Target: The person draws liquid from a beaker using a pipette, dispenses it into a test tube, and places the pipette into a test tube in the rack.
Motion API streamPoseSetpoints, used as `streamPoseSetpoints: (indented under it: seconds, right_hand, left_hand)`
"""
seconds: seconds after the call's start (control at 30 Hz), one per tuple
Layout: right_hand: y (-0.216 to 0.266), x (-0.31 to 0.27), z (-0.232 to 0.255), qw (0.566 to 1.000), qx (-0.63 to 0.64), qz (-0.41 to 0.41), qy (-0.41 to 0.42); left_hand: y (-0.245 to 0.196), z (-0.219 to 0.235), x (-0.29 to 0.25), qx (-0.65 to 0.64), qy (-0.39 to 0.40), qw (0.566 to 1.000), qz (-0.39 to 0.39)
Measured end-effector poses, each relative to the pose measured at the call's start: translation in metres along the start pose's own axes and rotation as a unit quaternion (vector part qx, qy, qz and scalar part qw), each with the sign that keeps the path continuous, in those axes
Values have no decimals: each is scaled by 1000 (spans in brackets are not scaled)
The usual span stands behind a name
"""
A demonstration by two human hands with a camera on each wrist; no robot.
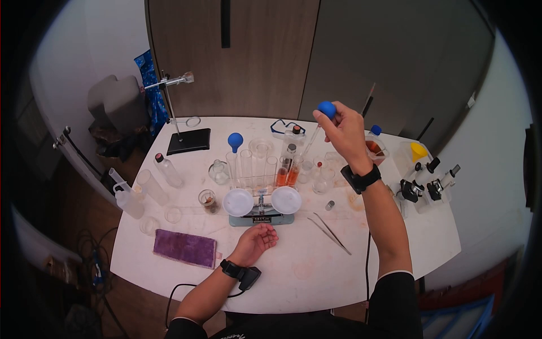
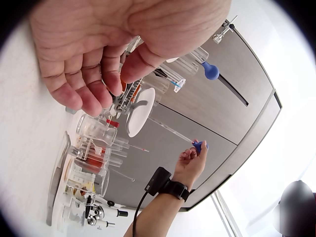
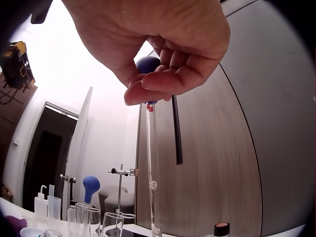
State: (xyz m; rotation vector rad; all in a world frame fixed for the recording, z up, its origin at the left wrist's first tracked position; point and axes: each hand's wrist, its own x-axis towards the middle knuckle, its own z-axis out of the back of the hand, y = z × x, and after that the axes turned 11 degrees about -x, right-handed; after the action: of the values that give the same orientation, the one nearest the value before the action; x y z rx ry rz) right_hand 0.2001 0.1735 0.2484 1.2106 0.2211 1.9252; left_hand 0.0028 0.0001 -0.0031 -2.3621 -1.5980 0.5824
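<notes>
Balance scale [image 1: 261, 210] sits mid-table [image 1: 293, 271]. Left hand [image 1: 255, 242] rests palm-up just in front of it, fingers loose, holding nothing. Right hand [image 1: 342, 131] is raised behind the scale, pinching the blue-bulbed pipette [image 1: 314, 131] by its bulb.

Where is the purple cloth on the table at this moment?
In the head view, the purple cloth lies flat near the table's front left edge, just left of the resting left hand.

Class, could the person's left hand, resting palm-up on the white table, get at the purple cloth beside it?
Probably yes. The left hand lies open and holds nothing, and the purple cloth lies flat just to its left on the white table, with only bare tabletop between them.
</notes>
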Motion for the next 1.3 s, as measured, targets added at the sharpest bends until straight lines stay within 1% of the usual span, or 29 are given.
streamPoseSetpoints:
  seconds: [0.33,0.43,0.47,0.5,0.63,0.73,0.8,0.83,0.93,1.0,1.03,1.07,1.1,1.13,1.2,1.23,1.27,1.3]
  right_hand:
    - [-3,-12,9,998,-52,-3,30]
    - [-10,-32,14,999,-15,-20,28]
    - [-12,-44,18,999,8,-37,12]
    - [-14,-58,22,998,30,-56,-2]
    - [-17,-127,41,977,150,-149,18]
    - [-14,-191,53,962,168,-211,38]
    - [-9,-233,61,952,159,-252,75]
    - [-8,-252,64,950,157,-257,85]
    - [-2,-308,70,935,146,-311,90]
    - [5,-342,74,950,84,-290,80]
    - [7,-359,76,948,84,-297,76]
    - [9,-376,77,968,15,-237,78]
    - [11,-392,79,979,-57,-176,81]
    - [16,-406,81,977,-62,-187,77]
    - [26,-433,80,983,-68,-133,104]
    - [27,-452,79,979,-61,-152,119]
    - [27,-465,79,978,-62,-163,118]
    - [27,-477,80,965,-68,-198,159]
  left_hand:
    - [0,2,1,2,8,1000,1]
    - [1,4,1,-2,9,1000,-1]
    - [1,3,0,-4,7,1000,-4]
    - [1,2,-2,-6,5,1000,-3]
    - [1,2,0,-1,9,1000,1]
    - [0,1,1,8,7,1000,2]
    - [1,1,1,5,2,1000,2]
    - [0,0,1,7,0,1000,-2]
    - [0,-2,1,10,-8,1000,-9]
    - [1,-4,1,8,-12,1000,-9]
    - [1,-4,0,6,-17,1000,-11]
    - [0,-4,1,8,-17,1000,-2]
    - [0,-3,2,7,-15,1000,-7]
    - [1,-2,3,5,-12,1000,-12]
    - [2,-6,3,4,-17,1000,-2]
    - [2,-9,2,11,-8,1000,-11]
    - [1,-9,1,18,1,1000,-19]
    - [2,-7,2,21,-8,1000,-21]
